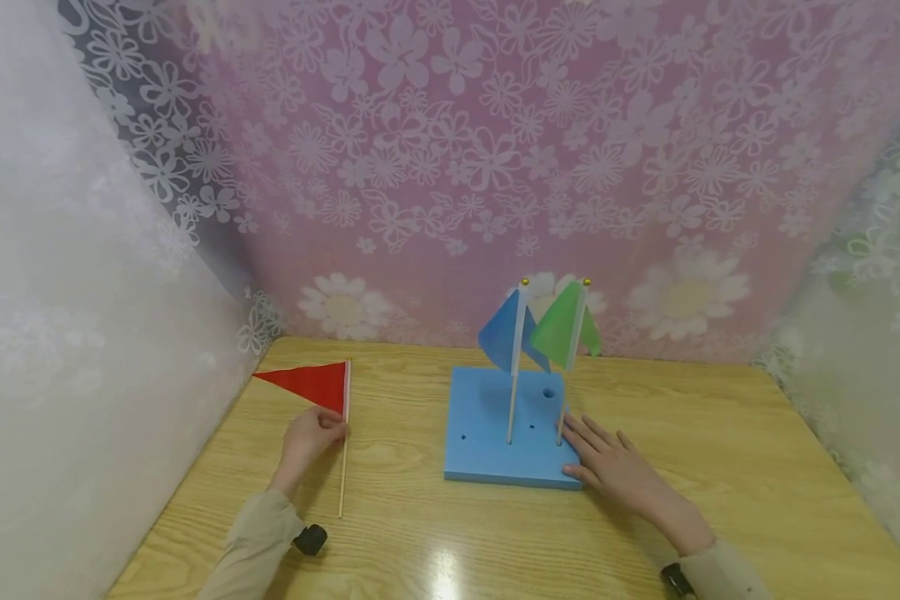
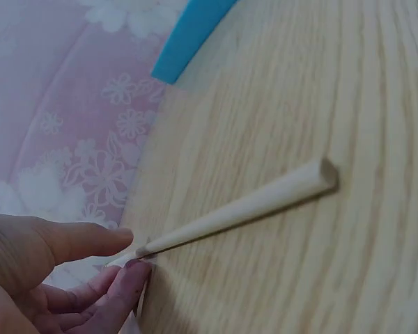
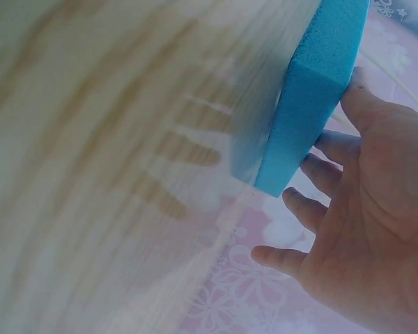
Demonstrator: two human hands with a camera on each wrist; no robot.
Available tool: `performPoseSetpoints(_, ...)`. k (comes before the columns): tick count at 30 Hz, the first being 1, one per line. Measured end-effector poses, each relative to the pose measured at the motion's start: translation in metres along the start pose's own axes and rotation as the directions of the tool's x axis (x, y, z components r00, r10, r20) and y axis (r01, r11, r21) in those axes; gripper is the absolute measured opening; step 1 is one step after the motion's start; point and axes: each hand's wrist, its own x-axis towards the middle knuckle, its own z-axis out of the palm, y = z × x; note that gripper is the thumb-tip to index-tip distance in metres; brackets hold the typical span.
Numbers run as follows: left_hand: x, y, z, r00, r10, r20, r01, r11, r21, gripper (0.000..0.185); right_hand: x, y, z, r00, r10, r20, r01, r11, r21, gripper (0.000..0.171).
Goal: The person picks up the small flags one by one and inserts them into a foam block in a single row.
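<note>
A red triangular flag (image 1: 318, 387) on a thin wooden stick lies on the table at the left. My left hand (image 1: 309, 435) has its thumb and fingertips at the stick just below the cloth, pinching it; the stick's lower end (image 2: 292, 186) points out past the fingers in the left wrist view. A blue foam block (image 1: 487, 463) with several holes lies right of centre. Standing in it are a blue flag (image 1: 504, 335) and a green flag (image 1: 562, 329), both with gold-tipped sticks. My right hand (image 1: 621, 471) rests against the block's right edge, fingers extended; in the right wrist view they touch the block's side.
The wooden table (image 1: 390, 542) runs back to a pink flowered curtain (image 1: 420, 208). Pale curtains hang at the left (image 1: 67, 333) and right (image 1: 877, 350). A larger hole (image 1: 548, 393) shows near the block's back right corner.
</note>
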Motion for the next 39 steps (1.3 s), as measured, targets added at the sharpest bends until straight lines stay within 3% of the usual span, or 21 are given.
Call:
performPoseSetpoints(8, 0.002, 0.007, 0.003, 1.000, 0.027, -0.013, -0.024, 0.989, 0.148, 0.027, 0.000, 0.000, -0.002, 1.000, 0.000, -0.001, 0.000, 1.000, -0.009, 0.065)
performPoseSetpoints(18, 0.001, 0.010, 0.005, 0.997, 0.046, -0.064, -0.035, 0.985, 0.168, 0.017, 0.001, 0.002, 0.000, 1.000, -0.006, -0.007, 0.006, 1.000, -0.020, 0.065)
performPoseSetpoints(30, 0.006, 0.015, 0.007, 0.995, 0.074, -0.064, -0.069, 0.994, 0.080, 0.018, 0.000, 0.001, 0.001, 1.000, -0.001, -0.009, 0.001, 1.000, -0.013, 0.066)
performPoseSetpoints(35, 0.007, 0.028, 0.011, 0.995, 0.091, -0.050, -0.095, 0.992, -0.081, 0.022, -0.001, 0.004, 0.004, 0.998, -0.032, -0.052, 0.032, 0.999, -0.014, 0.066)
performPoseSetpoints(39, 0.009, 0.041, 0.017, 0.994, 0.103, -0.040, -0.109, 0.966, -0.233, 0.027, 0.000, 0.004, 0.005, 0.998, -0.036, -0.057, 0.035, 0.999, -0.011, 0.066)
